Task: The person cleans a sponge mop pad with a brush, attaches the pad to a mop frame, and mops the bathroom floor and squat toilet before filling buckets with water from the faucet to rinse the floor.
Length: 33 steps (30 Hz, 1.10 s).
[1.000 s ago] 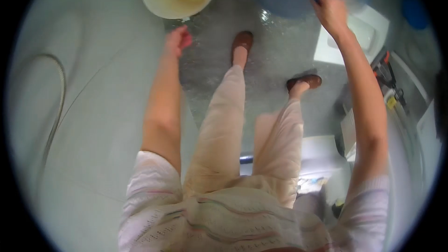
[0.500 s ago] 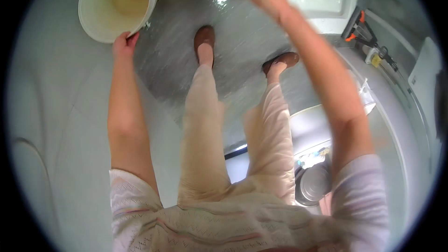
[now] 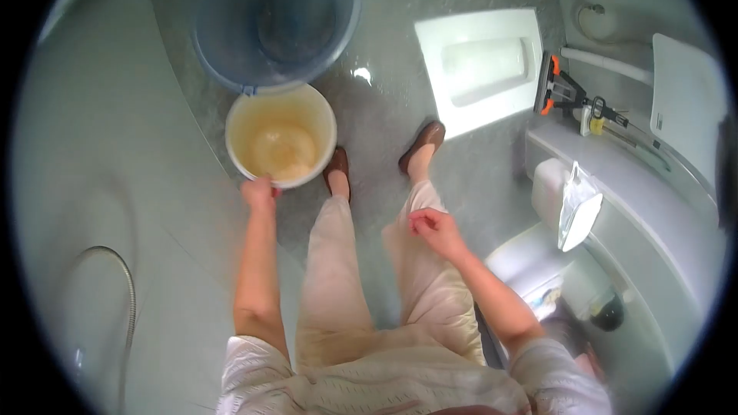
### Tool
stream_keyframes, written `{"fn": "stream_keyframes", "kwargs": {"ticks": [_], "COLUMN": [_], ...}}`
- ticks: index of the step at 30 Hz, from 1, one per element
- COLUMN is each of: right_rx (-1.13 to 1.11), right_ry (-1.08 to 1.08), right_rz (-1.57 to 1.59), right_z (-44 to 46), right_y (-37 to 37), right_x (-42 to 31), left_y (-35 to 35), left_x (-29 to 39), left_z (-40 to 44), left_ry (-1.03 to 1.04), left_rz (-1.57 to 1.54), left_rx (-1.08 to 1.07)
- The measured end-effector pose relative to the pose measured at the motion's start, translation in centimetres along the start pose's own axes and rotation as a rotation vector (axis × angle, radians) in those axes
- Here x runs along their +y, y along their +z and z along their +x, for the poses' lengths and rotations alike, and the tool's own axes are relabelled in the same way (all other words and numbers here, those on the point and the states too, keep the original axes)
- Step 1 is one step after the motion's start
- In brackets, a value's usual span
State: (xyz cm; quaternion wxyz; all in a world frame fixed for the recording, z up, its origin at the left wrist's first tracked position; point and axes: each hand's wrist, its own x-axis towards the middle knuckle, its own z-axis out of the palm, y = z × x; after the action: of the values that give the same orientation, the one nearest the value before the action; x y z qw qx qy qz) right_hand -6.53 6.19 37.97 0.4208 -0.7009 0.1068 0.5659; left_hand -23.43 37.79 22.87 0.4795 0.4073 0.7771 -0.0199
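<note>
At the rim of a white bucket (image 3: 243, 132), my left hand (image 3: 260, 191) is closed on the edge nearest me. The bucket's inside looks yellowish toward the bottom, and its mouth faces up toward me. Its far rim meets or sits just under the edge of a larger blue tub (image 3: 201, 46); I cannot tell whether they touch. My right hand (image 3: 437, 232) hangs in front of my right thigh, fingers curled in, with nothing visible in them. Both brown shoes stand on the wet grey floor, the left one close beside the bucket.
A white squat toilet (image 3: 446, 111) is set in the floor ahead to the right. Along the right wall hang an orange-and-black squeegee (image 3: 547, 84) and scissors (image 3: 596, 105). A white plastic bag (image 3: 578, 207) is on the right. A shower hose (image 3: 131, 292) hangs at left.
My right hand has come down from above the floor ahead to beside my thigh. The bucket, still held by my left hand, now appears lower and further right. The view has shifted, showing the blue tub.
</note>
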Motion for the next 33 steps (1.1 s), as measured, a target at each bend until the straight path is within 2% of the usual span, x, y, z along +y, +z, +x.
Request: {"fn": "stream_keyframes", "kwargs": {"ticks": [4, 8, 11, 16, 18, 20, 22, 24, 26, 28, 29, 32, 33], "right_rx": [0.020, 0.047, 0.093, 0.246, 0.308, 0.338, 0.334, 0.344, 0.350, 0.350, 0.358, 0.318, 0.302], "right_ry": [-0.014, -0.009, -0.011, 0.076, 0.066, 0.093, 0.167, 0.249, 0.335, 0.425, 0.525, 0.616, 0.643], "right_rz": [-0.003, 0.102, 0.100, 0.122, 0.133, 0.100, 0.038, 0.123, 0.212, 0.313, 0.404, 0.406, 0.407], "right_z": [0.1, -1.2, -1.9, -3.9, -4.3, -4.4, -4.7, -4.6, -4.3, -4.5, -4.3, -4.4, -4.6], "right_y": [-4.9, -10.8, -16.0, -23.7, -25.3, -25.9, -25.9, -25.6, -24.6, -22.8, -21.9, -19.1, -18.4], "right_x": [-3.1, -5.0, -5.3, -5.0, -4.3, -4.1, -3.9, -2.0, -0.2, 1.7, 2.6, 3.6, 3.7], "left_y": [5.4, 11.9, 18.1, 28.5, 32.9, 36.1, 40.2, 43.1, 45.9, 48.2, 48.8, 50.3, 49.9], "left_x": [1.9, 4.4, 5.9, 15.1, 18.3, 22.7, 26.0, 30.8, 33.8, 36.3, 37.7, 41.0, 41.1], "left_z": [-7.4, -13.0, -14.0, -16.8, -15.7, -16.3, -13.0, -13.1, -10.7, -7.2, -6.3, 1.4, 2.5], "left_ry": [0.082, 0.001, -0.005, 0.034, 0.074, 0.205, 0.204, 0.239, 0.326, 0.344, 0.365, 0.396, 0.345], "left_rz": [0.163, 0.213, 0.045, -0.083, -0.115, -0.125, -0.139, -0.100, -0.212, -0.298, -0.247, -0.181, -0.195], "left_rx": [-0.043, -0.091, -0.207, -0.309, -0.340, -0.394, -0.432, -0.452, -0.554, -0.607, -0.631, -0.692, -0.694]}}
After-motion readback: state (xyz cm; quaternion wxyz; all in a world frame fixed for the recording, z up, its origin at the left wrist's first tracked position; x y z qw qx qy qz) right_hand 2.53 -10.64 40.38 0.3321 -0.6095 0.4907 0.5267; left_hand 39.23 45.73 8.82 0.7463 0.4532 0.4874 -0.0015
